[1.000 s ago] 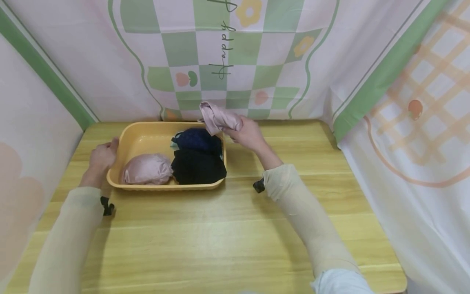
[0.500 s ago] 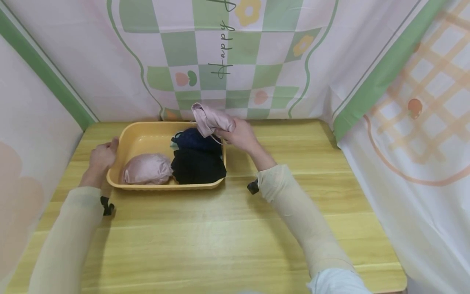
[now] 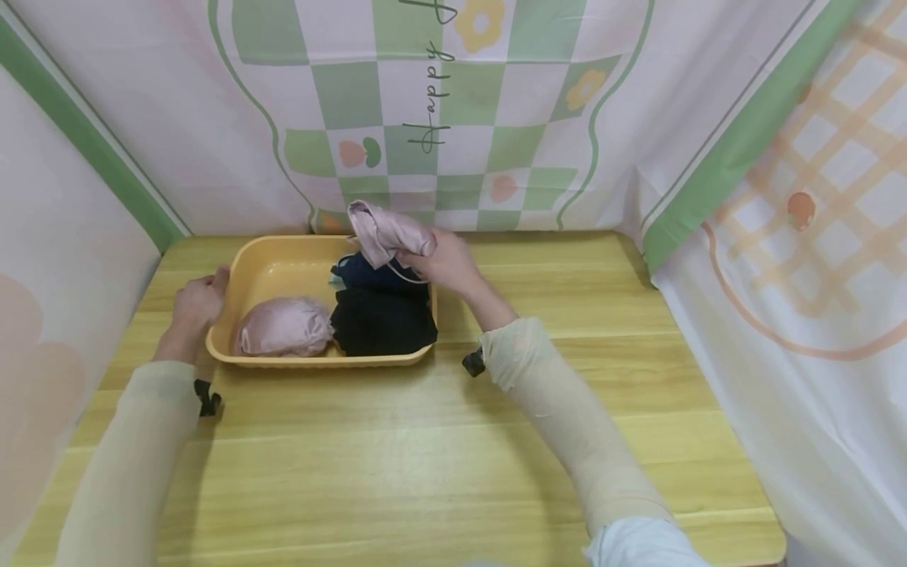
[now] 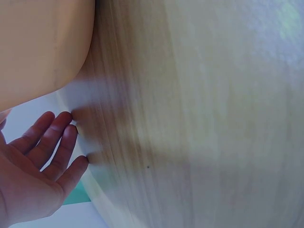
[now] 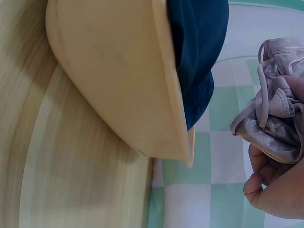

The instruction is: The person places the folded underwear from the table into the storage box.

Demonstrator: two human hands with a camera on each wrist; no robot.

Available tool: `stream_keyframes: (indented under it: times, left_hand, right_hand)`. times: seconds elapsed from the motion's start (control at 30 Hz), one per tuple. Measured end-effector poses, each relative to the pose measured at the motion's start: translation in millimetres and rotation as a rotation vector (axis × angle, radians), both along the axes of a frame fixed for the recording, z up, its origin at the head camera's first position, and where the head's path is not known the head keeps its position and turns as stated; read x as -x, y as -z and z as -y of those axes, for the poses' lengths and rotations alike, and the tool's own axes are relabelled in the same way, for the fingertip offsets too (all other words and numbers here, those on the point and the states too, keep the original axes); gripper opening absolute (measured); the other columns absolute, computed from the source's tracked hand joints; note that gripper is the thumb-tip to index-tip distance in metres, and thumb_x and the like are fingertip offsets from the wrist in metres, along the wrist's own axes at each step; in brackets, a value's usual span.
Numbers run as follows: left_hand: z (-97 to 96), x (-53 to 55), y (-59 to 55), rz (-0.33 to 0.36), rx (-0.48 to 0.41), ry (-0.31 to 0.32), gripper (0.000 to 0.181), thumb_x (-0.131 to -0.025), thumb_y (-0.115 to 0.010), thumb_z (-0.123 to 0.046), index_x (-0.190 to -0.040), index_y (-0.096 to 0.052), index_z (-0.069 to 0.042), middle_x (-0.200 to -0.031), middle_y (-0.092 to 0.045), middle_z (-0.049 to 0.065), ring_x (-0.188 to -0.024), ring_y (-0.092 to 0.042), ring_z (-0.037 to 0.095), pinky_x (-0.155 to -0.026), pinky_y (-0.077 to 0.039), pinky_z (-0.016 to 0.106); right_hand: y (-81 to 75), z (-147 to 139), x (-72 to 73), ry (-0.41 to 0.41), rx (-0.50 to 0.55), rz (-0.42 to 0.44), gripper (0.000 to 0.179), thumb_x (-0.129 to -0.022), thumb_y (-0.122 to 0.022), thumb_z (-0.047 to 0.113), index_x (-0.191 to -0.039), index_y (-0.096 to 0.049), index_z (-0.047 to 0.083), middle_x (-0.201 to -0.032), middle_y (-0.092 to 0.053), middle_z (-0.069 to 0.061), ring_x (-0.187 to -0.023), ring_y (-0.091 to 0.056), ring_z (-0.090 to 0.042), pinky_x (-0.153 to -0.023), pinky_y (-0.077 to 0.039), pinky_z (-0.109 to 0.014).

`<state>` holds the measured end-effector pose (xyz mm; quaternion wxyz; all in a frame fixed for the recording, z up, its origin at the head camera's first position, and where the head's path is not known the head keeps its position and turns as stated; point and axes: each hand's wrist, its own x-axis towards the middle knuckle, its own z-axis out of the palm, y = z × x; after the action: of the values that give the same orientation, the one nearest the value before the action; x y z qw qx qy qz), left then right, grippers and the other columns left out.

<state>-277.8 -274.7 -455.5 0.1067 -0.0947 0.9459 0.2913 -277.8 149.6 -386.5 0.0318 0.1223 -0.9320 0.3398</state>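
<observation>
My right hand (image 3: 449, 261) grips a folded pink satin garment with thin straps (image 3: 386, 233), held above the back right part of a yellow tray (image 3: 269, 264). In the right wrist view, its straps and a small strap slider hang beside the curled fingers. At the tray's left end, my left hand (image 3: 198, 302) touches the rim with the thumb. The left wrist view shows its other fingers (image 4: 61, 145) loosely extended below the tray. Inside the tray, another pink satin bundle (image 3: 285, 326) lies front left, a black cloth bundle (image 3: 384, 321) front right, and a navy bundle (image 3: 361, 272) behind the black one.
The tray stands on a wood-grain table (image 3: 397, 457), close to its back edge. A checked curtain (image 3: 411, 102) hangs right behind, with more curtains at both sides. Each wrist carries a small black device (image 3: 473, 363).
My right hand has moved left with the pink garment, from the tray's right rim to over the navy bundle. The left hand and the tray have stayed where they were.
</observation>
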Motion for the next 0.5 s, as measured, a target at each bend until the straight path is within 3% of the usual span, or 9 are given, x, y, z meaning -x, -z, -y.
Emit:
stream_keyframes:
  times: [0.3,0.5]
  left_hand:
    - [-0.8,0.7,-0.8,0.010,-0.007,-0.004,0.092,-0.099,-0.001,-0.066,-0.152,-0.032,0.002,-0.150,-0.031,0.041,-0.136,-0.028,0.063,-0.116,-0.025,0.068]
    - [-1.1,-1.0,-0.7,0.006,-0.011,-0.013,0.091,-0.099,-0.002,-0.066,-0.151,-0.033,0.002,-0.149,-0.031,0.042,-0.136,-0.029,0.062,-0.116,-0.025,0.067]
  right_hand:
    - [-2.2,13,-5.3,-0.013,0.012,0.025,0.040,-0.087,-0.071,0.048,-0.108,-0.069,0.014,-0.093,-0.072,-0.004,-0.085,-0.066,-0.021,-0.076,-0.055,-0.038]
    - [-3.5,22,-7.2,-0.039,0.002,0.015,0.040,-0.088,-0.070,0.048,-0.110,-0.069,0.014,-0.099,-0.073,-0.003,-0.091,-0.067,-0.020,-0.084,-0.055,-0.038]
